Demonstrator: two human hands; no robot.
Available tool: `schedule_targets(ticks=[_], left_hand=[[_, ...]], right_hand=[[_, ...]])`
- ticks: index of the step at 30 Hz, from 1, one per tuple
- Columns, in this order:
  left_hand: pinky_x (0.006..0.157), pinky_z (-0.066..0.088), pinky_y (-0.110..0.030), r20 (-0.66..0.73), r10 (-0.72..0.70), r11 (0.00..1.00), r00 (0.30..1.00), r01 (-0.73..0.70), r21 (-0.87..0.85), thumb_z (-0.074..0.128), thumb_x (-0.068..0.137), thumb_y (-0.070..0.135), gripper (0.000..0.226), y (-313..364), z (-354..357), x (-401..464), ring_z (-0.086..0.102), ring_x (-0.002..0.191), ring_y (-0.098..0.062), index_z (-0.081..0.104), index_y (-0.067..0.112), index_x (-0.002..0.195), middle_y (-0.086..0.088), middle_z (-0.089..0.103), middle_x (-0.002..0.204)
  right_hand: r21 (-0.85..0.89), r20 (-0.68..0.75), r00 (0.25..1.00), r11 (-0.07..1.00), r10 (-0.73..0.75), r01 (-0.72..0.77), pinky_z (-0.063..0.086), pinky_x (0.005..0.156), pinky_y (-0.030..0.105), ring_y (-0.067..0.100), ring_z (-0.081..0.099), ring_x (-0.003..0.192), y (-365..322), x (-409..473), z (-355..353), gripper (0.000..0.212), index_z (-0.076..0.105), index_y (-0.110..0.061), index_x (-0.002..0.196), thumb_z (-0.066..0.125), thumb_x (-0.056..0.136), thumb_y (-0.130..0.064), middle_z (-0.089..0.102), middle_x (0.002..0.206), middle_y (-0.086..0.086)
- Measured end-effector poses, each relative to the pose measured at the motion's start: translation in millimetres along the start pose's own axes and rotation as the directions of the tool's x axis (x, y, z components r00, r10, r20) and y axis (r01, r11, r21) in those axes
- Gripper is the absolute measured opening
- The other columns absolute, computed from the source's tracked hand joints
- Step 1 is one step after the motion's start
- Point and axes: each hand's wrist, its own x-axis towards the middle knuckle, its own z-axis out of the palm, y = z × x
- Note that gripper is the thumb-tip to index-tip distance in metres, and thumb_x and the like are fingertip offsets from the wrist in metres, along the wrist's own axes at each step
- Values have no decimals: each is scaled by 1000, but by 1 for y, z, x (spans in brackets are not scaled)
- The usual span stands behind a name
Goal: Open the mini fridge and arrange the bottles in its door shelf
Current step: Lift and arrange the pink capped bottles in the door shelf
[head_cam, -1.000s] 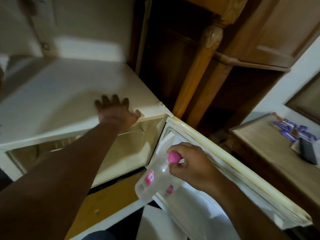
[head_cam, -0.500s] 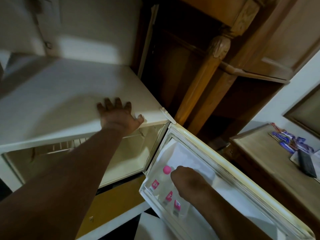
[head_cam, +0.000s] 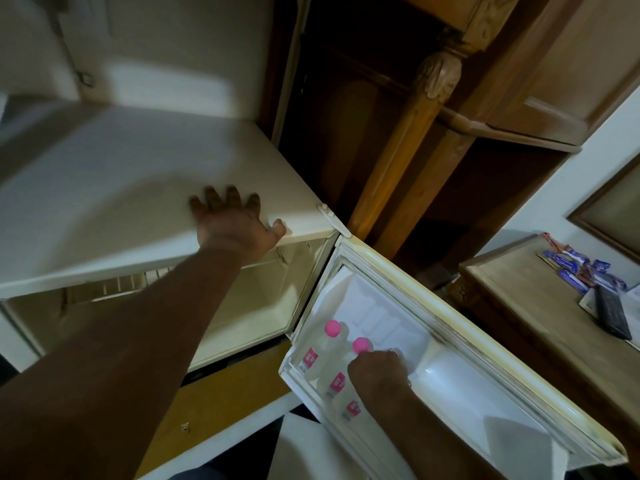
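The white mini fridge (head_cam: 138, 188) stands open, its door (head_cam: 460, 344) swung out to the right. In the door shelf (head_cam: 294, 372) stand clear bottles with pink caps and pink labels. One bottle (head_cam: 331, 329) is at the hinge end, a second (head_cam: 360, 345) beside it, and a third label (head_cam: 352, 408) shows below my wrist. My right hand (head_cam: 379, 372) is closed over the top of the third bottle, hiding its cap. My left hand (head_cam: 232, 221) lies flat, fingers spread, on the fridge top near its front edge.
A carved wooden post (head_cam: 412, 140) and dark cupboard stand behind the door. A low wooden table (head_cam: 540, 306) at right carries a black remote (head_cam: 611, 311) and blue sachets (head_cam: 581, 268). The fridge interior (head_cam: 249, 299) has a wire rack.
My right hand brought a pink-capped bottle down from above the door into the shelf, beside the others. My left hand stayed on the fridge top.
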Motion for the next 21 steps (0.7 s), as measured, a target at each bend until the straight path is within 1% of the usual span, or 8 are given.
schedule_targets(ticks=[6,8,11,12,14,16,18,21], left_hand=[[115,13,-64,1,6,1000,1000,-6,-8,17,84,80,90,0,0,0,16,147,-49,25,28,157,-15,21,164],[115,15,-64,6,9,1000,1000,-10,13,16,84,81,90,0,-2,-2,18,146,-49,27,28,156,-16,23,163],[113,18,-63,-10,6,1000,1000,-6,6,17,83,81,90,0,-5,-3,22,144,-48,30,28,154,-15,27,161],[113,19,-62,-11,9,1000,1000,-8,8,17,83,81,90,0,-5,-3,23,143,-48,32,28,153,-15,28,160],[112,22,-62,-10,15,1000,1000,-15,20,17,82,82,89,-1,-6,-2,27,140,-47,35,28,151,-15,32,156],[110,24,-61,-1,21,999,1000,-21,24,16,81,82,89,-4,-5,-3,29,138,-47,37,28,149,-14,35,154],[110,24,-60,1,36,999,999,-36,21,16,83,81,86,-2,-7,-2,29,137,-47,37,29,149,-13,35,153],[110,24,-58,26,51,999,998,-51,0,18,88,77,80,-4,-15,-5,29,139,-44,34,32,151,-11,33,155]], right_hand=[[31,-116,993,1000,3,0,46,92,47,32,64,94,5,-9,8,17,67,-7,96,67,88,-22,68,101,11],[35,-163,987,999,13,-7,44,98,50,36,58,109,6,-15,10,27,66,-5,107,68,88,-24,63,113,17],[79,-266,962,993,-62,86,28,116,53,42,37,137,15,-29,9,43,59,-2,123,70,86,-21,49,140,24],[82,-351,931,987,-99,136,31,116,51,39,39,138,20,-37,7,45,60,-5,123,73,84,-23,52,139,22],[57,-566,815,980,-124,189,50,101,43,29,58,124,37,-44,6,46,69,-15,109,84,70,-33,69,120,11],[131,-712,701,973,-40,189,56,88,44,27,65,114,55,-46,3,49,71,-19,102,89,61,-37,74,110,8],[200,-689,715,979,119,29,46,99,51,35,53,128,77,-40,-5,62,61,-17,121,83,68,-40,64,130,14],[378,-467,817,911,339,-162,10,117,56,37,6,149,116,-35,-7,89,11,-20,152,53,86,-62,14,162,17]])
